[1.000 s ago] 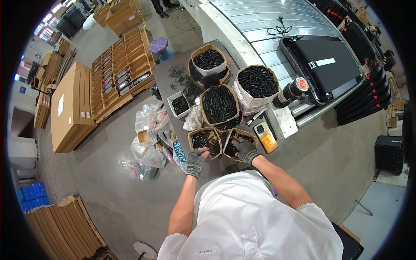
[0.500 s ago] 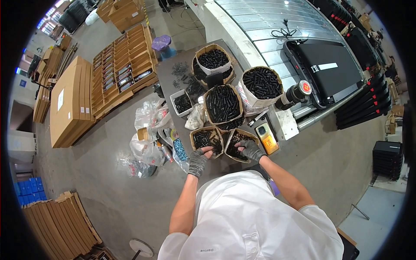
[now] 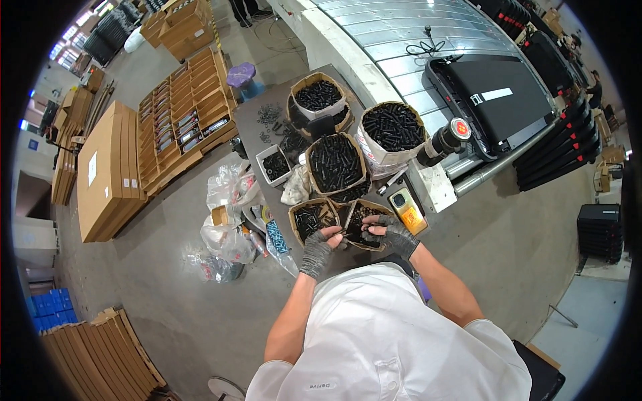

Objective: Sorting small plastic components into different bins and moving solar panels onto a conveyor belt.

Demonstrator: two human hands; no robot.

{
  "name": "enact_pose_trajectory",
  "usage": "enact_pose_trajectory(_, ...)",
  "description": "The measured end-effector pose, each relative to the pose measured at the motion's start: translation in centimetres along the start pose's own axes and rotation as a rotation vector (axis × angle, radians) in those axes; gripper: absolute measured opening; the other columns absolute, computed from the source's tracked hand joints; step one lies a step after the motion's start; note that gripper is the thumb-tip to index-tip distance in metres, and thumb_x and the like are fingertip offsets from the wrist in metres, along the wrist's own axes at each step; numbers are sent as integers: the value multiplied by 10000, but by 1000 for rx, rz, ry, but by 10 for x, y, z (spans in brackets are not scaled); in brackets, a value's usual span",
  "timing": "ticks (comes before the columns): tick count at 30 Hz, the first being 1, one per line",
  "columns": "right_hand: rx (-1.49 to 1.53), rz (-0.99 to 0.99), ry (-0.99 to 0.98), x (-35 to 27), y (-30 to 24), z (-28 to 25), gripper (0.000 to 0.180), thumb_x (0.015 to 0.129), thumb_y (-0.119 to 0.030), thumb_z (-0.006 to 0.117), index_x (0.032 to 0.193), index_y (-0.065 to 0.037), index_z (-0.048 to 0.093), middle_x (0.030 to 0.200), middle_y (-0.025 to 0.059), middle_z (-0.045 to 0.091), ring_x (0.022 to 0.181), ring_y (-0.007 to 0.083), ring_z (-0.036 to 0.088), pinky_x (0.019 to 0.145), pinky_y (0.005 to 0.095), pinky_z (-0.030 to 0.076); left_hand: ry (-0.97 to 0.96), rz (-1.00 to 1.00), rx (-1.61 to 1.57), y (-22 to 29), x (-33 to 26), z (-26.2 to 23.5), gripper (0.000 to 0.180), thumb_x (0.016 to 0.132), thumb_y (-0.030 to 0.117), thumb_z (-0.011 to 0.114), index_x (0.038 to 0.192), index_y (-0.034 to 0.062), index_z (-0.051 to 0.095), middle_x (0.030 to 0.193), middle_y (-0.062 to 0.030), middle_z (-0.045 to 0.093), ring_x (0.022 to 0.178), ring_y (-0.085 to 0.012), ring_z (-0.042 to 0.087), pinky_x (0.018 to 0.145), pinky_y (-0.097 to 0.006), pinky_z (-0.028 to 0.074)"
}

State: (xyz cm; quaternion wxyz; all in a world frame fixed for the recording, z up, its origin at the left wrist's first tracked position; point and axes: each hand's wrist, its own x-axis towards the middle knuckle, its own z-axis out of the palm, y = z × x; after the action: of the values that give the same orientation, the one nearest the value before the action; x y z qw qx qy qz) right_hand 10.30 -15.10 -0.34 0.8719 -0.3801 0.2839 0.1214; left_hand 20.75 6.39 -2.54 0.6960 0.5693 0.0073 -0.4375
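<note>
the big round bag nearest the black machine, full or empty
Full: the bag stands upright with its top open, and dark parts fill it to the rim.

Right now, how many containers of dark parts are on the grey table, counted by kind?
Large round sacks: 3
Small brown boxes near the gloved hands: 2
White tray: 1
Total: 6 containers
</note>
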Motion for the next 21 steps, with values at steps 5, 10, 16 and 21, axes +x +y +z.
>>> enact_pose_trajectory(5, -239, -148, 11, -2, 6, -4, 311, 856, -72, 609, 1156, 6, 578, 1030, 77, 629, 969, 151, 594, 885, 261, 478, 7, 23, -80, 1, 0, 17, 259, 843, 41, 650, 1091, -25, 616, 998, -103, 660, 878, -180, 624, 786, -300, 527)
enact_pose_trajectory(10, -279, -192, 53, -7, 9, 0, 259, 870, -96, 606, 1109, 1, 590, 1008, 72, 633, 929, 143, 597, 845, 258, 480, 20, 33, -34, 3, 1, 24, 254, 841, 67, 657, 1079, -15, 627, 990, -87, 664, 876, -158, 616, 799, -282, 503)
enact_pose_trajectory(16, -213, -262, 160, -7, 15, 14, 207, 875, -95, 604, 1066, -15, 599, 997, 76, 640, 923, 141, 600, 835, 268, 485, 33, 80, 67, -1, 5, 30, 243, 839, 80, 662, 1064, -11, 636, 969, -78, 670, 882, -151, 615, 803, -274, 497)
enact_pose_trajectory(21, -193, -305, 227, -3, 18, 15, 207, 870, -87, 610, 1064, -15, 604, 983, 80, 650, 923, 150, 606, 841, 272, 490, 55, 81, -2, -7, 10, 31, 238, 845, 70, 657, 1066, -14, 631, 968, -88, 669, 882, -157, 621, 802, -274, 511)
